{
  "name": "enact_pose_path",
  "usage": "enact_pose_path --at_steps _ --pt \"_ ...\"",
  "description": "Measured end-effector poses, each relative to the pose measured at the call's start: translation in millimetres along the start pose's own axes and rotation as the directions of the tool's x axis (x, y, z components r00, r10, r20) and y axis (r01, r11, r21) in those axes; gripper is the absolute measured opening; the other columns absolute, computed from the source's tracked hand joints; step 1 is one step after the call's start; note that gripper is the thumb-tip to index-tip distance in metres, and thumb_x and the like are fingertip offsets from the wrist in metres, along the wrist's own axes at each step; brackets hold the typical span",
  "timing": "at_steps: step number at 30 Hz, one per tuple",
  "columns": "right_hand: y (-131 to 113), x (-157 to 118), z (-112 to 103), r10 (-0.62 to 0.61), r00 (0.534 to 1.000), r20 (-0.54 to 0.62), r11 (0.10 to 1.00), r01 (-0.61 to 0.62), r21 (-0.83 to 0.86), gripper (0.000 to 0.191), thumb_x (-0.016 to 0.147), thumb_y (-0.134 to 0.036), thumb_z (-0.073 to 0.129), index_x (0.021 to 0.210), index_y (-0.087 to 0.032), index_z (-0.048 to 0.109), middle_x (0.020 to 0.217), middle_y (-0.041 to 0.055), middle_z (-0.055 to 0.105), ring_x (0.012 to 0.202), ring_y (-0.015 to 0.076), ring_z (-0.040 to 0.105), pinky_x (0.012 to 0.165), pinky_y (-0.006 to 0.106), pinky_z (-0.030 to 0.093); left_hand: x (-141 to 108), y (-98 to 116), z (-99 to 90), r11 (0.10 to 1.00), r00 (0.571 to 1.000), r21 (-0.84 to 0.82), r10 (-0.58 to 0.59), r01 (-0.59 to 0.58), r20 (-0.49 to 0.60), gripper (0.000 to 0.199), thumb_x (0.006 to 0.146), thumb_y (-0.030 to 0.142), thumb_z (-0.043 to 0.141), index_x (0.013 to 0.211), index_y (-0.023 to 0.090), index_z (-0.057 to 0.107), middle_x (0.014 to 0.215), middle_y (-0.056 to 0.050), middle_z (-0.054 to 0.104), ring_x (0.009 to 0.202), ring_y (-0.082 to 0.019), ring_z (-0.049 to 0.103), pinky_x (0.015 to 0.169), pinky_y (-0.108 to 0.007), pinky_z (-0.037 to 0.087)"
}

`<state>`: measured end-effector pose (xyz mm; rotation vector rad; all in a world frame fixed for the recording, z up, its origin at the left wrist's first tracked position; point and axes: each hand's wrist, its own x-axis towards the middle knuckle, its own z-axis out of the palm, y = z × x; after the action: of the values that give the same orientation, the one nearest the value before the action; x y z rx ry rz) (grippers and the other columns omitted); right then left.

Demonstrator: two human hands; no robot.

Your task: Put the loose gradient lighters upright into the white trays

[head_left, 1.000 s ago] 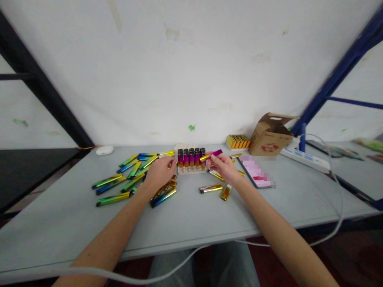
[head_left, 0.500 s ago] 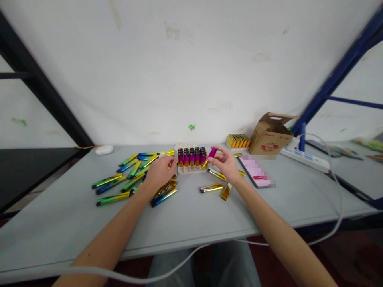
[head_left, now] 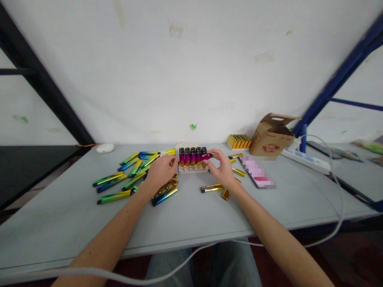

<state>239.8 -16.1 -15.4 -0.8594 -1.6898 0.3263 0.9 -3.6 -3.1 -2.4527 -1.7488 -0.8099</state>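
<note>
My right hand [head_left: 223, 169] pinches a shiny purple-and-gold tube [head_left: 206, 157] with a dark end. It holds the tube tilted over the right side of a white holder [head_left: 193, 170]. Rows of similar purple-to-gold tubes with black tops [head_left: 187, 156] stand upright in that holder, and its front row of holes shows. My left hand [head_left: 161, 171] is just left of the holder, fingers closed. A small dark-gold bit shows at its fingertips, too small to name. Around and under this hand lie loose green, blue and yellow metallic tubes [head_left: 133, 181].
Gold tubes [head_left: 212, 187] lie to the right, near a phone [head_left: 257, 172] with a blurred screen. Behind are a tray of yellow-orange tubes [head_left: 239, 141], an open cardboard box [head_left: 271, 139] and a power strip [head_left: 306, 160]. A white case [head_left: 105, 148] sits far left. A white cable crosses the front edge.
My right hand has moved slightly left and turned the purple tube from steeply slanted to nearly level, with its dark end now showing. My left hand has hardly moved.
</note>
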Motion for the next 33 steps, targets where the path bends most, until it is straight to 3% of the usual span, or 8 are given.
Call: enact_pose_path --at_steps 5,12,19,26,33 --pt "3 -1 5 -0.097 0.988 0.118 0.984 0.113 -0.137 0.018 0.088 -0.023 0.062 0.106 -0.024 0.062 0.107 0.0079 0.064 0.106 0.0213 0.059 0.096 0.039 0.051 0 0 -0.1 1.0 1.0 -0.001 0.012 -0.012 0.0 0.032 0.092 0.032 0.04 0.092 0.019 0.069 0.095 -0.008 0.074 0.087 -0.025 0.067 0.078 -0.034 0.048" --pt "11 0 4 -0.167 0.978 0.128 0.937 0.198 -0.287 0.016 0.087 -0.026 0.064 0.103 -0.023 0.066 0.111 0.0089 0.064 0.111 0.0242 0.056 0.099 0.044 0.046 0 1 -0.6 1.0 1.0 -0.01 0.01 -0.01 -0.006 0.032 0.092 0.032 0.04 0.091 0.019 0.069 0.095 -0.008 0.073 0.086 -0.024 0.066 0.078 -0.033 0.048" --pt "19 2 2 -0.111 0.987 0.116 0.901 0.149 -0.407 0.025 0.092 -0.029 0.055 0.114 -0.027 0.068 0.125 0.0099 0.057 0.118 0.0256 0.052 0.1 0.047 0.045 0 2 -2.2 1.0 1.0 -0.012 0.016 -0.016 -0.006 0.032 0.092 0.032 0.04 0.088 0.019 0.068 0.092 -0.008 0.073 0.084 -0.024 0.066 0.076 -0.033 0.047" --pt "17 -1 2 -0.05 0.977 0.209 0.873 0.144 -0.466 0.044 0.091 -0.026 0.053 0.135 -0.027 0.054 0.144 0.0121 0.043 0.131 0.0281 0.042 0.106 0.049 0.041 0 1 -2.1 1.0 1.0 -0.007 -0.006 0.007 0.007 0.032 0.091 0.033 0.04 0.088 0.02 0.069 0.091 -0.008 0.073 0.085 -0.024 0.066 0.076 -0.033 0.048" --pt "17 2 -10 -0.039 0.998 0.058 0.904 0.06 -0.423 0.036 0.089 -0.029 0.053 0.124 -0.022 0.059 0.132 0.0133 0.053 0.123 0.0258 0.05 0.107 0.045 0.04 0 0 -1.3 1.0 1.0 -0.01 0.007 -0.007 -0.004 0.034 0.092 0.032 0.039 0.092 0.019 0.07 0.095 -0.009 0.074 0.088 -0.025 0.066 0.081 -0.035 0.049"
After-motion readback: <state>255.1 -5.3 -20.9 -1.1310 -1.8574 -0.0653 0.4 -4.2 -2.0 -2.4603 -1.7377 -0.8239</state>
